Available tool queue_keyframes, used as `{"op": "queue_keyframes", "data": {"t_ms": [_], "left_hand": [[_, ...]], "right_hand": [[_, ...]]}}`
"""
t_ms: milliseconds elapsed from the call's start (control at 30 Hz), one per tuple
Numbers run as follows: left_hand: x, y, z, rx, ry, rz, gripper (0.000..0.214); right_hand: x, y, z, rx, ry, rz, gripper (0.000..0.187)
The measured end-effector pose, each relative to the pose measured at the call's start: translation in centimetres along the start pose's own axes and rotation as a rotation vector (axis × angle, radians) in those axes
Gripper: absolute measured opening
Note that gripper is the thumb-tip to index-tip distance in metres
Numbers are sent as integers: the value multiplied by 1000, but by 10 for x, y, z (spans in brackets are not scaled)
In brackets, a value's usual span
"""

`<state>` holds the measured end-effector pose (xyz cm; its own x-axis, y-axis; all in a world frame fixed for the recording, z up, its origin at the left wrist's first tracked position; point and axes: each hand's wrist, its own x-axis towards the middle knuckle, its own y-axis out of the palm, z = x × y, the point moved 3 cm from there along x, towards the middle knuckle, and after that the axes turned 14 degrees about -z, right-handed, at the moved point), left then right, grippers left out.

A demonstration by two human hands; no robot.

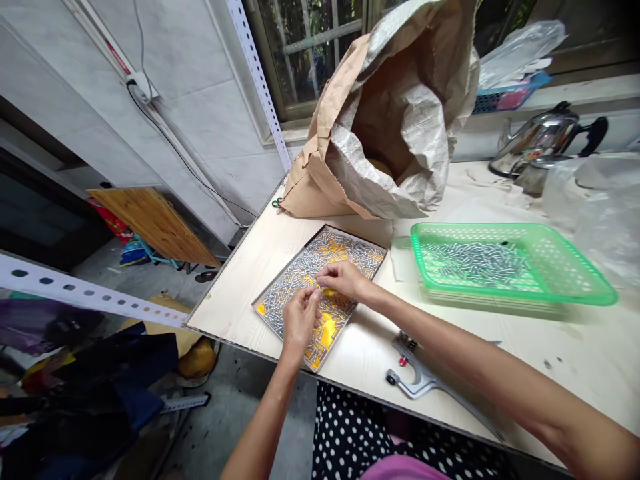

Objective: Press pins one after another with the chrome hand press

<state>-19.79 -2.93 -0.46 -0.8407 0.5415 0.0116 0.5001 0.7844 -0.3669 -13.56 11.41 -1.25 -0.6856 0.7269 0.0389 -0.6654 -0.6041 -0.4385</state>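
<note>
A shallow tray [273,291] with a yellow bottom lies at an angle near the table's front left edge, strewn with small thin silvery metal pieces [290,277]. Over its middle, my left hand [299,321] is closed, thumb and fingertips pinched together. Close by on its right, my right hand [341,279] is pinched too, its fingertips just above the metal pieces. Whatever sits between the fingers of either hand is too small to make out. To the right stands a green plastic basket [565,270] holding a heap of similar silvery pieces [475,263].
A large open paper sack [320,170] stands behind the tray. Under my right forearm lies a grey metal tool with a curved frame [420,385]. A steel kettle [543,137] and clear plastic bags [610,213] are at the back right. A perforated white metal post [260,80] rises at the table's far corner.
</note>
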Motion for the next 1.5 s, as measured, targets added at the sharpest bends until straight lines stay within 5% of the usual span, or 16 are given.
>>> {"op": "queue_keyframes", "data": {"t_ms": [300,533,733,933,1033,1200,1333,1500], "left_hand": [[1,-7,6,118,183,101,28],[-7,-10,11,-103,-75,151,37],[-21,-1,19,-331,-137,-22,46],[-25,16,29,-601,-304,-102,54],[-18,4,27,-343,-210,-57,47],[4,-57,10,574,354,-285,24],[21,-88,12,1079,354,-314,28],[33,-82,18,1200,461,-207,25]], "right_hand": [[-37,16,-12,383,110,65,27],[-44,18,-2,487,193,10,25],[-55,29,3,546,254,-90,28],[-61,34,13,381,48,-292,18],[-57,30,17,404,36,-311,15],[-46,21,18,804,415,-168,18],[-46,18,24,839,480,-85,19],[-51,34,28,800,465,-26,25]]}}
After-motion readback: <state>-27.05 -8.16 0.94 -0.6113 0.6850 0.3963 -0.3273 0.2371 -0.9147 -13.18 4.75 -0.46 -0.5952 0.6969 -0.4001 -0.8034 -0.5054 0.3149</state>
